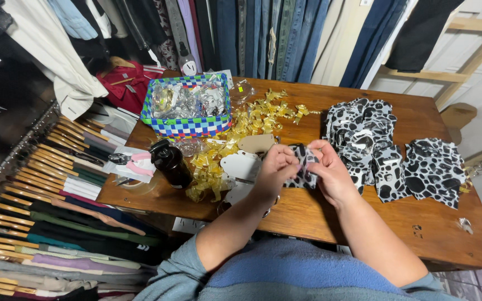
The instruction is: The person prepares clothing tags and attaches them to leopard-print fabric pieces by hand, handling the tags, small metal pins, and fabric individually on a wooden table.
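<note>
Head view
Step in hand: both hands work one black-and-white spotted cloth piece (303,167) over the wooden table (308,214), just right of the dark bottle (171,163); it looks like folding or fitting it.
Left hand (276,169): closed, pinching the piece's left edge.
Right hand (330,171): closed, pinching its right side.
Next move, as I judge: a steady pinch and small finger work.
Spotted pieces: a heap (364,125) and about three flat ones (433,170), well right of the bottle; exact count unclear.
Gold ribbons (241,128): many, uncounted, right of the bottle.
Basket (188,127): one, blue-green checked, behind the bottle.
Bottle: one.
Pink-handled tool (139,164): one, left of the bottle.
</note>
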